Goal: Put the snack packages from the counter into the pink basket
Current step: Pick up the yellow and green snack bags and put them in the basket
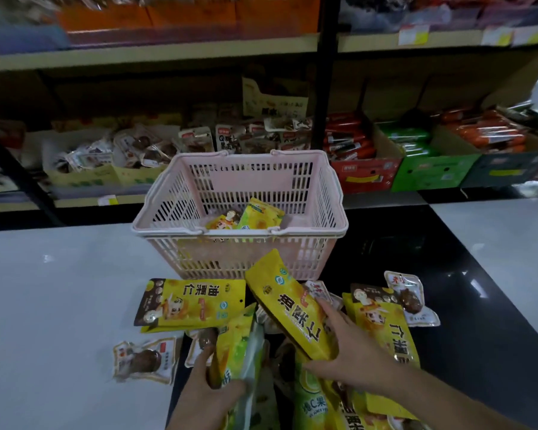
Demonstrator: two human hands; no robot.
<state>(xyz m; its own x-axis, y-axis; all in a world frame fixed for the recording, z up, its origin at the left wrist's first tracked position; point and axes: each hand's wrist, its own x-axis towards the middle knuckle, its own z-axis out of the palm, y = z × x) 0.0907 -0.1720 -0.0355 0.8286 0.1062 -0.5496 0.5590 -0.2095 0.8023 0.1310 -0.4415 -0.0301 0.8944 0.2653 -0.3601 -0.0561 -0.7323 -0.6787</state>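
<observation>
The pink basket (320,225) stands on the counter in front of me, with two yellow snack bags (255,217) lying inside. My right hand (351,352) grips a yellow snack pouch (289,302), tilted up towards the basket's near wall. My left hand (208,389) holds a green-yellow snack bag (236,346) by its lower end. More packages lie around: a yellow bag (193,304) to the left, a small clear pack (143,361) further left, a yellow bag (382,321) and a clear pack (410,299) to the right.
The white counter (59,305) has a black strip (416,259) running through its middle and right. Behind it, store shelves (168,54) carry cardboard boxes of snacks and sausages (367,169). More bags (311,398) pile near the bottom edge.
</observation>
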